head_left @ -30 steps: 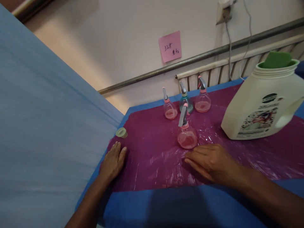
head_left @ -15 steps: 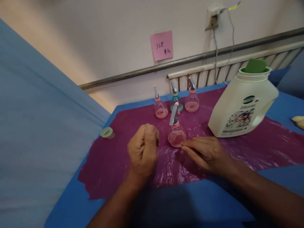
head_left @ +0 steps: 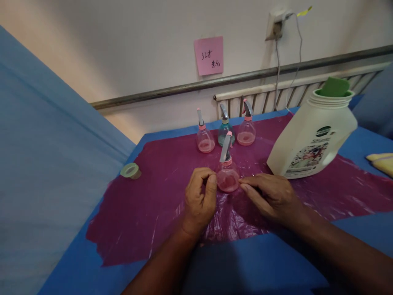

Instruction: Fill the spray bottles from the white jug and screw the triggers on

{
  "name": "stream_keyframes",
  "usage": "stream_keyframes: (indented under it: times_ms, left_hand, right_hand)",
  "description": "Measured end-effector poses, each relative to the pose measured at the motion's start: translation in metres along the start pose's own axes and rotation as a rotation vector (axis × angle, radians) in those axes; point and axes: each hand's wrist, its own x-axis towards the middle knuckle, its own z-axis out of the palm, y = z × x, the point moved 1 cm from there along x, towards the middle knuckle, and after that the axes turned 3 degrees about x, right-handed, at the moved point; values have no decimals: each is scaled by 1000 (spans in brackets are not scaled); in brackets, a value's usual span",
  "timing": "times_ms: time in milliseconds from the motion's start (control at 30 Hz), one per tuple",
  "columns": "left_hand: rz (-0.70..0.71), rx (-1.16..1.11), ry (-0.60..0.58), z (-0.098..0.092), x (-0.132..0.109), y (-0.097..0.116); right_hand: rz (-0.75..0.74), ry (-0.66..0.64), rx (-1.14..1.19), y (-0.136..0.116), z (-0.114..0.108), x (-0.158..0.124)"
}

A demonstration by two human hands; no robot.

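Note:
A clear spray bottle (head_left: 227,180) with pink liquid, a pink collar and a grey trigger head stands upright between my two hands. My left hand (head_left: 201,200) is closed, fingers curled and thumb up, close against the bottle's left side. On the other side, my right hand (head_left: 270,196) is closed in a pinch, its fingertips right at the bottle's lower edge. Whatever either hand may hold is too small or hidden. Behind stand two more pink spray bottles, one on the left (head_left: 205,141) and one on the right (head_left: 246,134), with a teal spray bottle (head_left: 226,133) between them.
A large cream jug (head_left: 310,139) with a green piece (head_left: 335,87) in its mouth stands at right. A small translucent cup (head_left: 131,171) lies at left on purple plastic sheeting (head_left: 138,213). A yellow cloth-like item (head_left: 382,162) lies far right. A wall pipe (head_left: 172,91) runs behind.
My left hand has moved right, up to the front spray bottle. My right hand stays pinched at the bottle's right side. The view has shifted slightly.

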Motion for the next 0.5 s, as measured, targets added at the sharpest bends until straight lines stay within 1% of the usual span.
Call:
stream_keyframes:
  times_ms: [100,300,367,500]
  left_hand:
    - [36,-13,-54,3,-2,4]
    - [186,-50,-243,6,-12,8]
    - [214,-29,-273,7,-15,8]
    - [251,8,-273,5,-12,10]
  right_hand:
    - [-6,-10,3,-1,2,1]
    - [-54,-37,49,-1,13,-2]
    - [-68,-43,64,-1,16,-3]
    - [-80,-47,74,-4,18,-2]
